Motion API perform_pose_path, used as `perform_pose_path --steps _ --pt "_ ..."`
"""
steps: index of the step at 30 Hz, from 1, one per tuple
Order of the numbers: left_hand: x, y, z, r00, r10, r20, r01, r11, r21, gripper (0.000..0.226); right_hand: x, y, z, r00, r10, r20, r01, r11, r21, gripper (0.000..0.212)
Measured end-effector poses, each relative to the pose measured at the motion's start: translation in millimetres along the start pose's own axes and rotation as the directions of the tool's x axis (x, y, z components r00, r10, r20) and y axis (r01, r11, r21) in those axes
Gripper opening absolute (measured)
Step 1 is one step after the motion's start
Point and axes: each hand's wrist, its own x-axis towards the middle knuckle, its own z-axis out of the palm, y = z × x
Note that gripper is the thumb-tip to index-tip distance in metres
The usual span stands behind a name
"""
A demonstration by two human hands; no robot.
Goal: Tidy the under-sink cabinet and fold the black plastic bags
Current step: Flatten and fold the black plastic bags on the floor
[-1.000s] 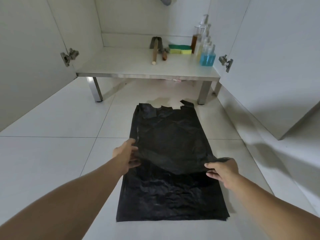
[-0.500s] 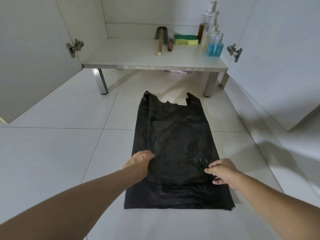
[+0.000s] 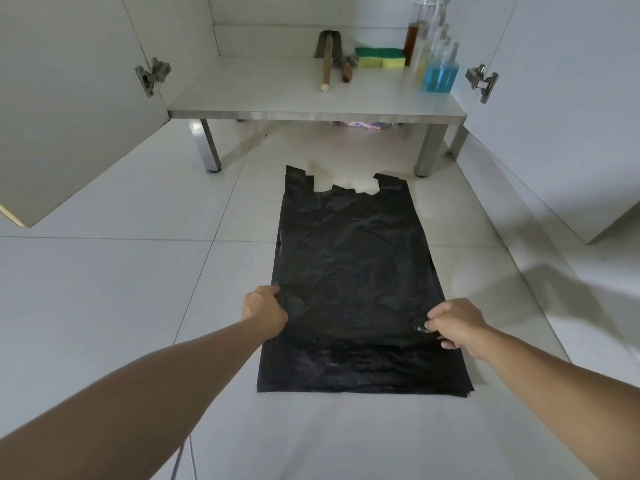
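Black plastic bags (image 3: 353, 268) lie stacked flat on the white tiled floor, handles pointing toward the open under-sink cabinet (image 3: 311, 98). My left hand (image 3: 265, 311) pinches the top bag's left edge. My right hand (image 3: 453, 322) pinches its right edge, with plastic bunched between the fingers. Both hands hold the top bag a little short of the near end, and a strip of the bags underneath shows in front of them.
On the cabinet floor stand a wooden-handled tool (image 3: 327, 62), a short brush (image 3: 346, 69), green-and-yellow sponges (image 3: 381, 58) and several bottles, one with blue liquid (image 3: 440, 74). Both cabinet doors hang open, left (image 3: 69, 109) and right (image 3: 568, 109). Metal legs (image 3: 207, 147) hold the cabinet off the floor.
Both hands slid toward me along the bag's sides and went from resting flat to pinching its edges. The top bag now lies flatter. The camera tilted slightly.
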Motion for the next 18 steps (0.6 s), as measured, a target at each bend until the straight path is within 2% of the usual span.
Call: perform_pose_path --steps 3,7,10,13,18 --pt "-3 -3 -1 0.995 -0.097 0.025 0.098 0.992 -0.073 0.069 -5 -1 -3 0.999 0.012 -0.037 -0.013 1.000 -0.011 0.009" --pt "-4 -10 0 0.993 -0.108 0.050 0.106 0.993 0.041 0.086 -9 4 -5 1.000 -0.005 -0.002 0.004 0.998 -0.059 0.017" --pt "-8 -18 1 0.994 -0.101 0.045 0.095 0.989 0.116 0.086 -13 10 -7 0.999 0.007 0.039 -0.003 0.995 -0.103 0.034" --pt "-10 -24 1 0.994 -0.093 0.051 0.084 0.983 0.163 0.081 -18 18 -10 0.994 0.075 0.077 -0.071 0.996 -0.063 0.048" --pt "-10 -34 3 0.996 -0.073 0.057 0.067 0.993 0.101 0.084 -21 33 -11 0.985 0.139 0.101 -0.133 0.989 -0.063 0.046"
